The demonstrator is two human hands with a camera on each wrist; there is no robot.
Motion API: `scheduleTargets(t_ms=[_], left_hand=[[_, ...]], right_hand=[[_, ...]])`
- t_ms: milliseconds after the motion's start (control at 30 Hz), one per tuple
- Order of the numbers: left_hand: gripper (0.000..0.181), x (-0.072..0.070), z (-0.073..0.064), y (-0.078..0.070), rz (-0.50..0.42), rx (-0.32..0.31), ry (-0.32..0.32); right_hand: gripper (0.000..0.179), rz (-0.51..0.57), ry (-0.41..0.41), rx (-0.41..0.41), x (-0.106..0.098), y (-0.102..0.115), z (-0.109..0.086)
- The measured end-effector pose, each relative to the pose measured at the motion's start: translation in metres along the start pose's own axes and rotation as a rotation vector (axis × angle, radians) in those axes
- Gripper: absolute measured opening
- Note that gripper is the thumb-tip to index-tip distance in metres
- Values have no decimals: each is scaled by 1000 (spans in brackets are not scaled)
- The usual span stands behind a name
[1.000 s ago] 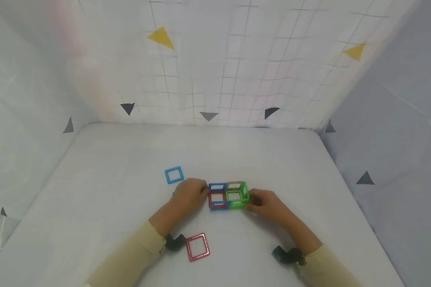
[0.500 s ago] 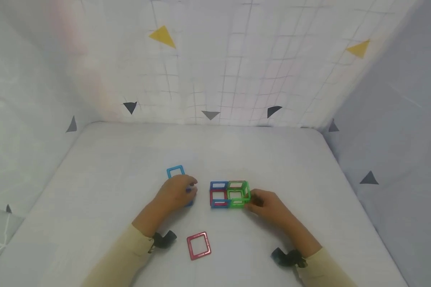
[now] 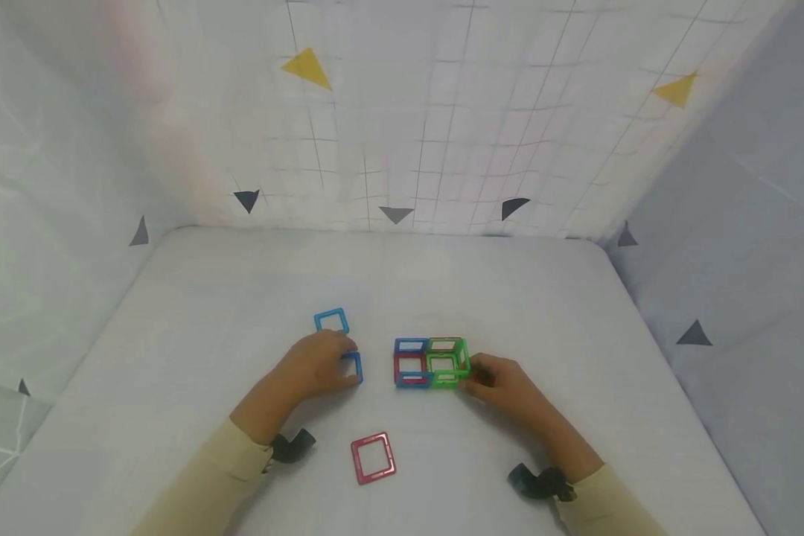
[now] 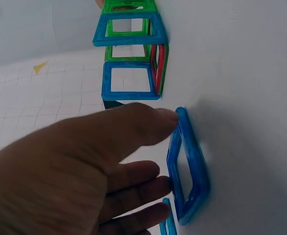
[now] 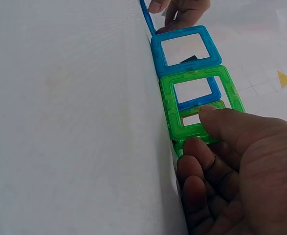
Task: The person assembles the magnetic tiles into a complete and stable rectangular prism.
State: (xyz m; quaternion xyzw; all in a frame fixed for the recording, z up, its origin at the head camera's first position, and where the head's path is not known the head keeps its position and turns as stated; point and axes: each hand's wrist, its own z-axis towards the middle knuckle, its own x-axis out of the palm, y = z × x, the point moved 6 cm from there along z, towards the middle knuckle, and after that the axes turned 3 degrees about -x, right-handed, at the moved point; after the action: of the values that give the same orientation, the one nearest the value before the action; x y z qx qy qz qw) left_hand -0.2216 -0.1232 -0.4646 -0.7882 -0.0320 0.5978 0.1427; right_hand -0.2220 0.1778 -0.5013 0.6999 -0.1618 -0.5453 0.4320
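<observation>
A low box of see-through square magnetic tiles (image 3: 413, 380) stands mid-table, with blue walls at its left half and green ones at its right. Its left end has no wall. My right hand (image 3: 502, 383) holds the green right end; in the right wrist view the thumb lies against a green magnetic tile (image 5: 168, 105) with the fingers curled below. To the left, a loose dark blue magnetic tile (image 4: 197, 166) lies under my left hand (image 3: 311, 366). That hand pinches it by its edges, thumb at the near corner and fingertips at the far side. The hand partly covers it.
A light blue square tile (image 3: 330, 311) lies just beyond the left hand. Closer to the person, a red square tile (image 3: 356, 461) lies flat on the white table (image 3: 543, 290). Grid-marked white sheeting (image 3: 388, 149) rises behind the table.
My left hand has moved away from the box's left end to the loose dark blue tile and now has its thumb and fingers on it. The right hand stays at the green end.
</observation>
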Motion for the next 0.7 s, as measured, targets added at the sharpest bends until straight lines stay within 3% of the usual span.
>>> scheduleTargets(t_ms=[167, 433, 700], left_hand=[[56, 5, 0, -2, 70, 3, 47], [45, 7, 2, -10, 167, 61, 63], [43, 2, 3, -16, 177, 84, 63]], right_hand=[[22, 9, -1, 11, 1, 0, -1], [19, -7, -3, 28, 2, -1, -2], [22, -12, -10, 12, 0, -1, -2]])
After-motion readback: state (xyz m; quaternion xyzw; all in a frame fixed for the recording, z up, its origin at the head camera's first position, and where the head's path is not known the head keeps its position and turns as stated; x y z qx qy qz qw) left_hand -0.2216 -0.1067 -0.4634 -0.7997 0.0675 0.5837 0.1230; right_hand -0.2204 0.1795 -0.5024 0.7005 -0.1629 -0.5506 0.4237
